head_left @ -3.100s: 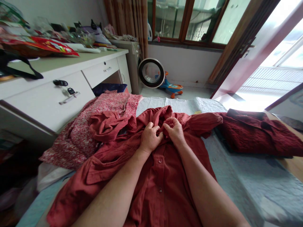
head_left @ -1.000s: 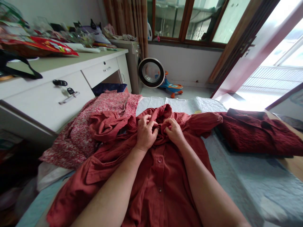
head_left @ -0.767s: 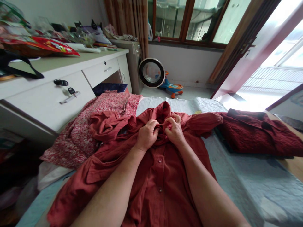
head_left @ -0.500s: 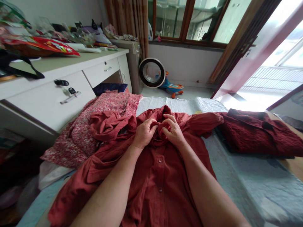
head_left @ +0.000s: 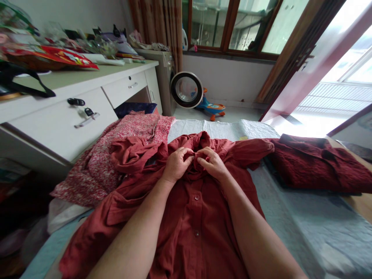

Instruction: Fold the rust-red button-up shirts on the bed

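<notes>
My left hand and right hand almost meet at the neck of the red shirt, each pinching a bit of its cloth between thumb and fingers; whether a button sits at my fingertips I can't tell. The shirt lies front up beneath my hands and forearms, its upper button and lower button showing in the placket between my arms, on my side of my hands. One sleeve is bunched up to the left of my left hand, the other sleeve stretches out to the right of my right hand. Past that sleeve lies a folded dark red garment, on the pale blue sheet that also runs under the shirt. Left of my left hand, a speckled pink cloth lies partly under the bunched sleeve. Farther off to the left stands the table with its drawers, and well beyond my hands a round glass door hangs open.
</notes>
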`<action>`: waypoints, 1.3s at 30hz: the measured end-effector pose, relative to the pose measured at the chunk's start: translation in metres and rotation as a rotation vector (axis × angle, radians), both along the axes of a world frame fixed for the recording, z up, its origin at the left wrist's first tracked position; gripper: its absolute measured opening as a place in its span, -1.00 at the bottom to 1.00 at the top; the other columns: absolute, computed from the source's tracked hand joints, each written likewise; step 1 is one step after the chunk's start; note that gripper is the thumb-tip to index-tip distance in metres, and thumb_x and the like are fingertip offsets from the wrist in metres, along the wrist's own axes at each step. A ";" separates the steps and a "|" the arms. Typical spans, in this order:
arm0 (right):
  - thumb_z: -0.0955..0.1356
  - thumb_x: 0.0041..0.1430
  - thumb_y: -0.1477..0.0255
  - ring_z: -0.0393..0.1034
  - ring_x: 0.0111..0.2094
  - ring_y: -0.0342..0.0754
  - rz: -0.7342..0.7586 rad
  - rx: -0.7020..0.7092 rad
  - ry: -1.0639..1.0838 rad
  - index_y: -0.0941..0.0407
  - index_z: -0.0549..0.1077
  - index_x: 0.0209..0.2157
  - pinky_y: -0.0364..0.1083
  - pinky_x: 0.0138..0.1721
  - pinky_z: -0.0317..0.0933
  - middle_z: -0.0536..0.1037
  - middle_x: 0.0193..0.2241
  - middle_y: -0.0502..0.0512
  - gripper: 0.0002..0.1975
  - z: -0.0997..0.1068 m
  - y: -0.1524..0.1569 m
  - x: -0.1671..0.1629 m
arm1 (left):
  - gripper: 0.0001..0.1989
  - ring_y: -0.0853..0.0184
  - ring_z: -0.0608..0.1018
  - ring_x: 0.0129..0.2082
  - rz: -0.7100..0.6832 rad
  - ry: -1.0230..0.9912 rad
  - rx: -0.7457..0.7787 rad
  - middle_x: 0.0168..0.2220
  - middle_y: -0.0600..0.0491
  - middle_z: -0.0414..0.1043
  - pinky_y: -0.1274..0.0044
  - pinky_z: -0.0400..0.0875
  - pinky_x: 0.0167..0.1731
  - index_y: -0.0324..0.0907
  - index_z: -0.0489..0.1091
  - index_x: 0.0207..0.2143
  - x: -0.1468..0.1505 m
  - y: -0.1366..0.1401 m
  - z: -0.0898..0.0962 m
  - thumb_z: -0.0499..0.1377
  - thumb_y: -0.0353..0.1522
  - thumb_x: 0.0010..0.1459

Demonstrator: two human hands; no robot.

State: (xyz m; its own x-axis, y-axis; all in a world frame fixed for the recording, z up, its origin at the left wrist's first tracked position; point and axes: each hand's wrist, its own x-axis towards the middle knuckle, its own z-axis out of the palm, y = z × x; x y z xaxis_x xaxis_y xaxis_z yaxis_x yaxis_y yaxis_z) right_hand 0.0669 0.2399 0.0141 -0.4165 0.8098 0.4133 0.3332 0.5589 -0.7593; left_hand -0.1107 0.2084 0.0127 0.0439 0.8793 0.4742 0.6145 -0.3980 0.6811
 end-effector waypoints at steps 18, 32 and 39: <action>0.33 0.12 0.47 0.37 -0.31 -0.07 -0.055 0.030 0.038 0.08 0.49 -0.38 -0.08 -0.19 0.25 0.46 -0.39 0.02 -0.93 -0.006 0.003 0.000 | -0.82 0.26 0.56 -0.16 -0.034 -0.040 -0.044 -0.19 0.00 0.53 0.44 0.43 -0.08 -0.15 0.45 -0.19 -0.001 -0.002 0.004 0.07 -0.34 0.25; 0.31 0.20 0.37 0.33 -0.36 -0.09 -0.051 0.005 0.053 0.10 0.50 -0.45 -0.10 -0.26 0.21 0.40 -0.44 0.02 -0.81 -0.002 0.002 0.004 | -0.76 0.28 0.54 -0.16 -0.077 0.135 -0.103 -0.20 0.02 0.47 0.48 0.41 -0.09 -0.15 0.44 -0.19 -0.004 0.002 0.001 -0.02 -0.31 0.33; 0.36 0.16 0.40 0.33 -0.36 -0.09 -0.045 0.012 0.006 0.10 0.49 -0.44 -0.10 -0.28 0.21 0.41 -0.43 0.01 -0.88 -0.002 0.003 0.006 | -0.78 0.29 0.53 -0.15 -0.047 0.265 -0.077 -0.20 0.03 0.45 0.52 0.38 -0.11 -0.12 0.45 -0.18 -0.001 0.000 0.005 0.02 -0.30 0.33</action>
State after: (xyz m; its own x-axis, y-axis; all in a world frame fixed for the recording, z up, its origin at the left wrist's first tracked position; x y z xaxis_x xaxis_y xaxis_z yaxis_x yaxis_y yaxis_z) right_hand 0.0725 0.2429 0.0125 -0.3773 0.8227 0.4253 0.3533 0.5524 -0.7550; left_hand -0.1114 0.2080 0.0175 0.1989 0.9062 0.3731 0.7572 -0.3838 0.5285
